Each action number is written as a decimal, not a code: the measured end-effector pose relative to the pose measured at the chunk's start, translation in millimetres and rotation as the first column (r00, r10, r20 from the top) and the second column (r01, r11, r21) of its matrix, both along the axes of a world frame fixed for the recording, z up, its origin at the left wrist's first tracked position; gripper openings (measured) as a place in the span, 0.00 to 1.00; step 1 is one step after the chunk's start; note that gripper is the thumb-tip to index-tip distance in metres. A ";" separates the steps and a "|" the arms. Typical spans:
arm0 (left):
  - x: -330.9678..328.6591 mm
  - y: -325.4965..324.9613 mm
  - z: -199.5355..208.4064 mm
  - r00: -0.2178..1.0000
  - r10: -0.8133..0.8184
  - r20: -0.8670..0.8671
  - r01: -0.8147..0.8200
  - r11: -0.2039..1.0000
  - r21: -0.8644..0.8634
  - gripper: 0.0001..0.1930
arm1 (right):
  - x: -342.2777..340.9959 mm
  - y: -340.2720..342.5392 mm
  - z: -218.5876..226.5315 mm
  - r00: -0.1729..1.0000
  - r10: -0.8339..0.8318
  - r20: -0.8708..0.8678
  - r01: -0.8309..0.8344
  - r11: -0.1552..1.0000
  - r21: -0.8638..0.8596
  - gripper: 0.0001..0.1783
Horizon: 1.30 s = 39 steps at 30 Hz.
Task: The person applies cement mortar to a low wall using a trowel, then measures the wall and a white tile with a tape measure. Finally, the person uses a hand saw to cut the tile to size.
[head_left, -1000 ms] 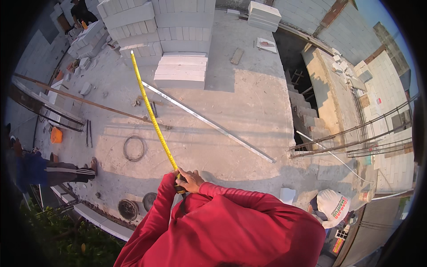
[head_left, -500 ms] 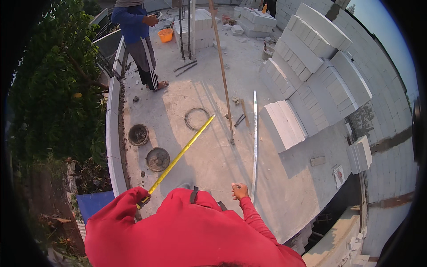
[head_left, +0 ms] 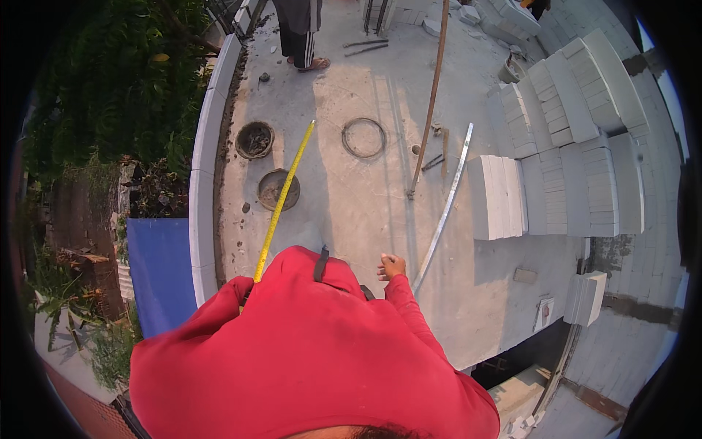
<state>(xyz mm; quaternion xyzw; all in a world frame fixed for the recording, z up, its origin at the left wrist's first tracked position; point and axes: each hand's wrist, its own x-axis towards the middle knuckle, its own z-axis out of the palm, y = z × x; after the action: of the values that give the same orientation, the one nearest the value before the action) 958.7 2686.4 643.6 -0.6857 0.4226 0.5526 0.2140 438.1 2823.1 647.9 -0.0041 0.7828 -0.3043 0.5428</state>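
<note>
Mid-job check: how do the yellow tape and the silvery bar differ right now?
Colour: the yellow tape is bright yellow; the silvery bar is pale grey.
Support: the yellow tape extends from the left sleeve; the silvery bar lies on the floor, right of the right hand.
Shared: both are long, narrow and slant rightward toward their far ends.

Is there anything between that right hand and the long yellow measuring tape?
Yes: the red fabric top bulges between the right hand and the near end of the yellow measuring tape. Toward the far tip, only pale concrete floor shows between.
</note>
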 end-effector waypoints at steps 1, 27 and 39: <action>-4.3 -7.0 0.5 0.999 0.038 -0.012 -0.038 0.999 -0.002 0.12 | 1.3 -5.5 -2.9 1.000 -0.002 0.003 0.002 1.000 0.030 0.24; -84.6 -254.1 -57.7 0.393 0.891 -0.225 -0.849 0.446 0.282 0.08 | -128.2 -327.6 -31.2 0.876 0.448 -0.179 -0.413 0.888 0.204 0.18; -158.9 -363.3 -43.5 0.880 0.472 0.049 -0.471 0.881 -0.033 0.09 | -186.2 -746.1 -49.5 0.837 0.548 -0.003 -0.528 0.808 0.263 0.24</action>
<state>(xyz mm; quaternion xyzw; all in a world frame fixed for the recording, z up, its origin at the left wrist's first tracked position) 799.8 2323.0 600.1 -0.7850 0.2425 0.5647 0.0779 251.9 2076.9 598.4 -0.1687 0.8024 -0.0361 0.5713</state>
